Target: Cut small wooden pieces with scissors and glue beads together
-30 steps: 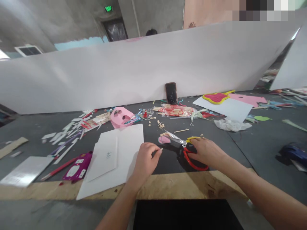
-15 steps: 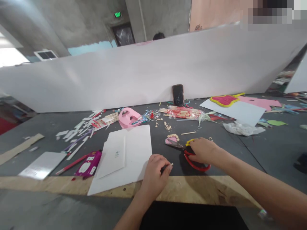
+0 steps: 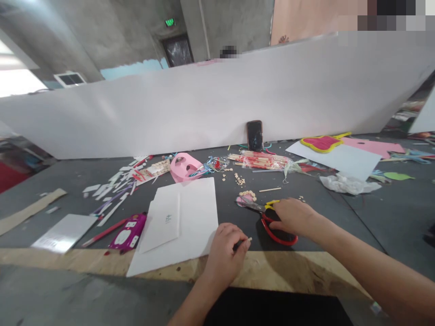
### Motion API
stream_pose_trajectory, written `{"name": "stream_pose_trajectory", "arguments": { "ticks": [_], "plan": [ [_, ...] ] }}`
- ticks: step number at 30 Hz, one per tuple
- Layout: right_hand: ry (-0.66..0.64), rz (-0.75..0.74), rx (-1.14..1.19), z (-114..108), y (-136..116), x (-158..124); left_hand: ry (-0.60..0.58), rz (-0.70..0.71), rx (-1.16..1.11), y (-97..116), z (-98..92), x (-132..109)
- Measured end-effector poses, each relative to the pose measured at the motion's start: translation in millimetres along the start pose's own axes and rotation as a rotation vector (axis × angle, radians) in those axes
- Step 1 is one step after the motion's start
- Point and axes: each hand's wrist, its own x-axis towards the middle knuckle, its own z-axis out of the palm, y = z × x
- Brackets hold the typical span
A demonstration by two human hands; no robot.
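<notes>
The right hand (image 3: 294, 218) is curled around the handles of a pair of scissors (image 3: 261, 208), while the left hand (image 3: 227, 251) has its thumb and forefinger pinched together on a small stick piece (image 3: 250, 238). The scissors have grey metal blades and two differently coloured grips, one yellow and one red, the red loop wide and rounded; how far the blades are parted is hard to tell. The stick piece is pale and slim, with only a short end showing beyond the fingertips. The scissors lie low over the table in front of the right hand, their blades pointing away to the left and their tips overlapping a pink cutout (image 3: 241, 202) edged with small beige discs (image 3: 250, 194). The stick piece sits at the tip of the left hand, nearer the table's front than the blades. The tabletop (image 3: 234, 216) is dark grey with a wooden strip (image 3: 292, 269) along its front edge. A white sheet (image 3: 200, 203) lies beside the left hand, and farther back are a pink mask (image 3: 180, 168), plastic-wrapped sticks (image 3: 261, 159) and a smartphone (image 3: 254, 136) leaning against a long white panel (image 3: 163, 117). Beyond it rises a grey concrete wall (image 3: 125, 27) with a lit green sign (image 3: 169, 22).
</notes>
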Motion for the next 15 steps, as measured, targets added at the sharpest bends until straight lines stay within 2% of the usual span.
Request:
{"name": "stream_pose_trajectory", "arguments": {
  "ticks": [5, 8, 10, 15],
  "plan": [
    [0.102, -0.021, 0.046, 2.8, 5.7, -15.1, 0.015, 0.045, -0.014, 3.2, 4.5, -0.3],
    [0.186, 0.034, 0.085, 6.8, 18.3, -33.0, 0.043, 0.094, -0.007, 3.6, 9.6, -2.0],
    [0.245, 0.118, 0.142, 12.2, 31.2, -50.8, 0.062, 0.135, 0.009, 4.7, 13.9, -4.8],
    [0.469, 0.464, 0.319, 32.3, 66.3, -111.8, 0.08, 0.236, 0.103, 7.8, 23.7, -14.5]
  ]
}}
